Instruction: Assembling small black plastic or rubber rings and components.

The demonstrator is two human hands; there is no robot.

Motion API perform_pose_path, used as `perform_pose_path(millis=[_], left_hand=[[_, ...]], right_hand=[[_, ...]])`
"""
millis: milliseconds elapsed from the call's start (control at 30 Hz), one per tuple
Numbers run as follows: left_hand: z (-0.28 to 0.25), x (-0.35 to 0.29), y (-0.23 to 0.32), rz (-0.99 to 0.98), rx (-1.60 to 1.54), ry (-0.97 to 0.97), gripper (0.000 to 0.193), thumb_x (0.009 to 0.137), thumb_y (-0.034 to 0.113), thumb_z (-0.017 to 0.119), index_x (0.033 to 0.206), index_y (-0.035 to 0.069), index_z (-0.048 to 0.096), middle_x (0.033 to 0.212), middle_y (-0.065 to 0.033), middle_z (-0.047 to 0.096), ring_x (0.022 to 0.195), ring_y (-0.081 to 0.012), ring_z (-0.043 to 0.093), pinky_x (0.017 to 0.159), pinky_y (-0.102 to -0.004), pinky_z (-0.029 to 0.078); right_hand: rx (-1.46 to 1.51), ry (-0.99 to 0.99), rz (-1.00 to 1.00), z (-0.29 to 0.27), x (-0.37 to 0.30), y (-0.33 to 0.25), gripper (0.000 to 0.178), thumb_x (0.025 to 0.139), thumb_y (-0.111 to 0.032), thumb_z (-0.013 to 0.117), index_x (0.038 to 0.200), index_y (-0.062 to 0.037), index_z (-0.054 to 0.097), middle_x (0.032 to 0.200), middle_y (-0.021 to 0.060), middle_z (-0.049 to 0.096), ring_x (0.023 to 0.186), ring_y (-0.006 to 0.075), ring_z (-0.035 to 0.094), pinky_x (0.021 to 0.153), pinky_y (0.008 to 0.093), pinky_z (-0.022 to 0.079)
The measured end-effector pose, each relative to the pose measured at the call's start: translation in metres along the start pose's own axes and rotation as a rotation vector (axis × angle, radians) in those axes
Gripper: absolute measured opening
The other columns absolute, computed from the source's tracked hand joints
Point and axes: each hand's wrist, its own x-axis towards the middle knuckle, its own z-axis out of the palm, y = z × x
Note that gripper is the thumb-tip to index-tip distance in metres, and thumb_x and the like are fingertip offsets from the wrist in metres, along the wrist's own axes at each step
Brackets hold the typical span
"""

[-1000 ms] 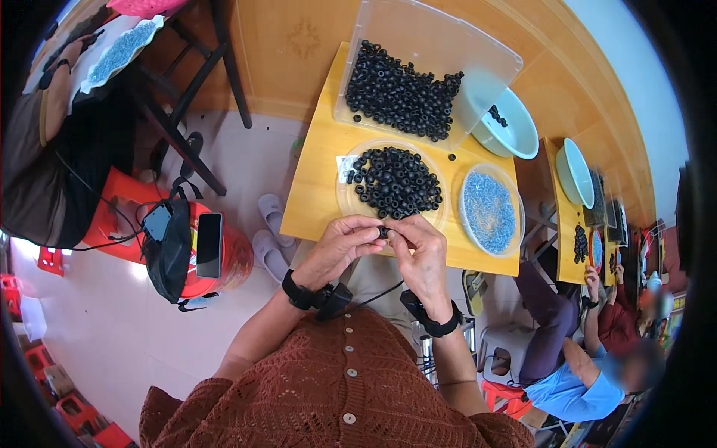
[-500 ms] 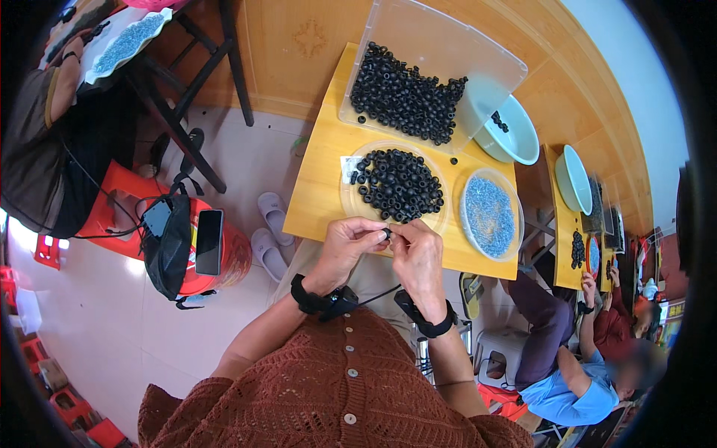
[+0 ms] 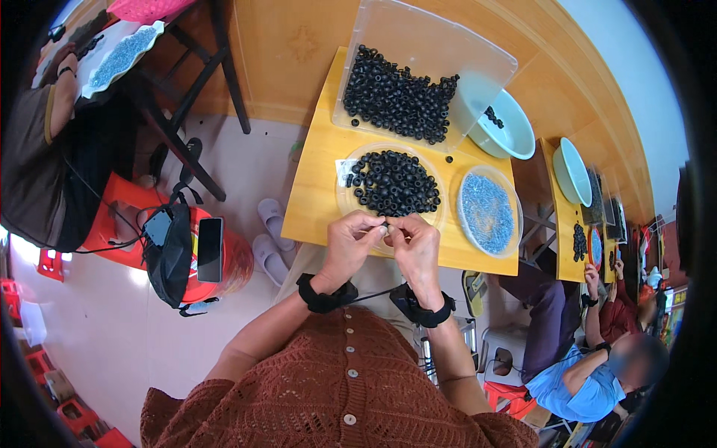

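My left hand (image 3: 349,243) and my right hand (image 3: 418,252) meet at the front edge of the yellow table. Both pinch one small black ring-shaped part (image 3: 385,223) between thumbs and fingertips; most of it is hidden by the fingers. Just beyond them a round clear plate (image 3: 345,203) carries a heap of black ring-shaped parts (image 3: 394,179). Right of that lies a shallow clear dish (image 3: 462,224) of tiny light-blue pieces (image 3: 489,213). Black bands with small boxes sit on both my wrists, joined by a cable.
A tilted clear bin (image 3: 478,63) of black parts and a pale-green bowl (image 3: 515,134) stand at the back of the table (image 3: 310,194). At left, a phone (image 3: 210,250) and black bag (image 3: 168,257) rest on a red stool. Co-workers sit at both sides.
My hands have shifted slightly up toward the plate, still closed on the small black part. The right hand's fingers have turned a little. The co-worker at right has raised an arm.
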Motion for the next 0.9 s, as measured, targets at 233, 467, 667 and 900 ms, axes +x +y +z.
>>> perform_pose_path(millis=[233, 467, 667, 900], left_hand=[[-0.013, 0.004, 0.019, -0.426, -0.423, -0.110, 0.016, 0.085, 0.003, 0.057, 0.100, -0.002, 0.059, 0.091, -0.0090, 0.063, 0.079, -0.0140, 0.063, 0.074, -0.0254, 0.053], [-0.017, 0.005, 0.007, -0.586, -0.770, -0.165, 0.018, 0.088, 0.006, 0.054, 0.105, 0.000, 0.056, 0.094, -0.0085, 0.062, 0.087, -0.0151, 0.062, 0.080, -0.0252, 0.052], [-0.018, 0.002, 0.006, -0.617, -0.845, -0.151, 0.018, 0.088, 0.005, 0.054, 0.104, -0.001, 0.057, 0.093, -0.0097, 0.062, 0.086, -0.0172, 0.063, 0.079, -0.0254, 0.053], [-0.017, 0.000, 0.015, -0.572, -0.646, -0.125, 0.016, 0.087, 0.005, 0.054, 0.102, 0.000, 0.058, 0.094, -0.0083, 0.062, 0.085, -0.0154, 0.062, 0.078, -0.0259, 0.052]], right_hand=[[0.277, -0.099, 0.114, -0.012, 0.004, -0.002, 0.013, 0.080, 0.005, 0.055, 0.088, 0.0052, 0.065, 0.075, 0.0067, 0.059, 0.063, 0.0125, 0.062, 0.057, 0.0222, 0.051], [0.433, -0.103, 0.180, -0.019, 0.005, -0.013, 0.014, 0.079, 0.007, 0.054, 0.088, 0.0073, 0.064, 0.078, 0.0096, 0.062, 0.063, 0.0130, 0.062, 0.058, 0.0217, 0.051], [0.165, -0.096, 0.085, -0.017, 0.007, -0.014, 0.012, 0.078, 0.005, 0.057, 0.086, 0.0054, 0.066, 0.073, 0.0070, 0.059, 0.062, 0.0117, 0.061, 0.057, 0.0214, 0.050], [0.019, -0.143, 0.017, -0.014, 0.007, -0.014, 0.013, 0.077, 0.006, 0.055, 0.086, 0.0062, 0.066, 0.074, 0.0095, 0.060, 0.063, 0.0143, 0.062, 0.056, 0.0225, 0.050]])
